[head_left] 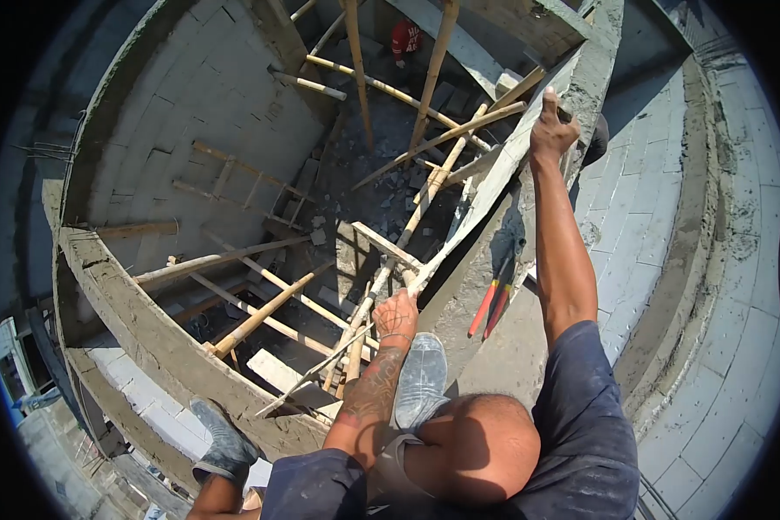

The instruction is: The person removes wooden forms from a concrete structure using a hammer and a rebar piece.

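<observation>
Running beside the inner edge of the concrete beam (485, 347), above the opening, a long pale board (513, 169) looks stiff lengthwise yet thin enough to flex or twist, and likely awkward more than heavy. Its narrow edges probably give the surest hold, one hand near each end; dust could make it slip. The left hand (396, 319) closes round the near end, fingers bent together, tips hidden. The right hand (553, 134) grips farther up, one digit stretched along the board, the others curled over it. Red-handled pliers (497, 312) lie on the beam. The board's underside is out of sight, its far end merges with pale concrete, and the dark shape (596, 143) beyond the right wrist is unclear.
</observation>
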The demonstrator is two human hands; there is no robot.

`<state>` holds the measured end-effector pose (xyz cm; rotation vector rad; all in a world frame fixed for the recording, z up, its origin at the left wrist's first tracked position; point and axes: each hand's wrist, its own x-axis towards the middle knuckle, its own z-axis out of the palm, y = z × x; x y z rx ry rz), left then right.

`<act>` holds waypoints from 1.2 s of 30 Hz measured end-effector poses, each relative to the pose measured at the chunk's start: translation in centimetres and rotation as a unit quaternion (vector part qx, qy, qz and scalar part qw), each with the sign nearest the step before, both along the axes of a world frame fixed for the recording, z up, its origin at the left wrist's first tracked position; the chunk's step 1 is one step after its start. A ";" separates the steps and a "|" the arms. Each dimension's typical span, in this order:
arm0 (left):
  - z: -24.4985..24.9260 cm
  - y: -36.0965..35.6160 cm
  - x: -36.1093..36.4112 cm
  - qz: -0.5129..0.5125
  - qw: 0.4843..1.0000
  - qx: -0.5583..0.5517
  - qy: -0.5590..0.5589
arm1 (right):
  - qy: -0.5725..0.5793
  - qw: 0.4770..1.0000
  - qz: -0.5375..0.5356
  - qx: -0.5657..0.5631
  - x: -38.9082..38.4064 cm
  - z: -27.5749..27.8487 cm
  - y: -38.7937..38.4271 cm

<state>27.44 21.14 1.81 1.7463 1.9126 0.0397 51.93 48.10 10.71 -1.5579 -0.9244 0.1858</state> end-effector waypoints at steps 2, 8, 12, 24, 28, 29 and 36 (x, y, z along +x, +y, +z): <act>-0.6 0.0 -0.2 -0.021 0.999 0.033 0.001 | 0.157 0.979 -0.061 0.118 2.8 1.3 -3.9; -0.8 1.1 -1.1 -0.014 0.999 0.032 -0.007 | 0.123 0.957 -0.056 0.257 1.7 8.6 -11.4; -0.6 1.1 -1.0 -0.015 0.999 0.050 -0.006 | 0.160 0.957 -0.030 0.239 -0.1 9.1 -13.4; -0.6 0.1 -0.6 0.002 0.999 0.047 -0.012 | 0.040 0.996 0.047 0.066 -3.9 -5.8 -11.2; -1.5 0.2 -0.8 0.035 0.999 0.033 -0.005 | 0.028 0.996 0.062 0.058 -6.8 -7.0 -7.9; -1.0 -0.2 -0.9 0.038 0.999 0.007 -0.006 | 0.045 0.995 0.089 0.026 -6.5 -6.9 -7.5; -0.5 1.3 -0.8 0.085 0.996 -0.031 -0.017 | -0.033 0.987 0.103 -0.121 -8.6 -7.2 -3.3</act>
